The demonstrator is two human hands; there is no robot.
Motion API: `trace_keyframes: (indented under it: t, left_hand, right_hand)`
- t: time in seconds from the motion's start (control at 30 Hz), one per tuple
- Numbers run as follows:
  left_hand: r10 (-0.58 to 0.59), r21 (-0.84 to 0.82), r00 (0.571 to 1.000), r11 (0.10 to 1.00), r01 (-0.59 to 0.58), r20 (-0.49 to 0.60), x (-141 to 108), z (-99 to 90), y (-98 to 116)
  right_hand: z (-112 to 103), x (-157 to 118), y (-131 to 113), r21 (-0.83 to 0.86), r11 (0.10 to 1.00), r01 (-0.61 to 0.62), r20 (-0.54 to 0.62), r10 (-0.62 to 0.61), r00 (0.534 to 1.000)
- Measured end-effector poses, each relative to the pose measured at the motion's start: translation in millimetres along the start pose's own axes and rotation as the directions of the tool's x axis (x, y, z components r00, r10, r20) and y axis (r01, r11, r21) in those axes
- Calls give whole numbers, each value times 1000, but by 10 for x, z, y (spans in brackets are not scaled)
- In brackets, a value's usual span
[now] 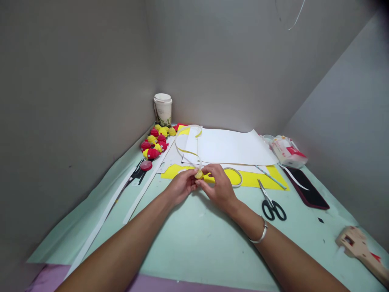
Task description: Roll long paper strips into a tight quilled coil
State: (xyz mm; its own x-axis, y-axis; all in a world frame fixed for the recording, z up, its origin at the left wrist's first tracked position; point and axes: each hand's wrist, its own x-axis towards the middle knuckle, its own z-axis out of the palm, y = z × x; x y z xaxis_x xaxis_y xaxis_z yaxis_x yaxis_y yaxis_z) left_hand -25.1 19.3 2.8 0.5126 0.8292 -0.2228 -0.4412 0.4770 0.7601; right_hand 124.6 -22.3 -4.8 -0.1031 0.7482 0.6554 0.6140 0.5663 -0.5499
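Note:
Between my two hands is a small yellow paper coil (199, 174), from which a long curling paper strip (190, 152) loops up over the white sheet. My left hand (183, 184) pinches the coil from its left side. Close against its right side, my right hand (219, 187) has thumb and fingers bent around the coil, and its fingertips touch it or the strip. Yellow card (255, 178) lies just behind my hands, with a pale ring (240, 177) on it. Black-handled scissors (270, 205) rest to the right of my right hand.
Several red and yellow coiled paper pieces (152, 153) and a lidded cup (163, 109) stand at the back left. White paper (234, 146) lies behind. On the right are a pencil (271, 177), tissue pack (288, 152), phone (310, 190) and glue gun (360, 247). White strips (148, 182) lie left.

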Motion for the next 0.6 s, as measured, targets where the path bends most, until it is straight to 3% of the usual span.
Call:
trace_keyframes:
  t: [0.6]
  left_hand:
    - [-67, 105, 996, 993, 62, 52, 2, -69, 6]
  right_hand:
    - [-86, 29, 28, 51, 997, 59, 61, -62, 996]
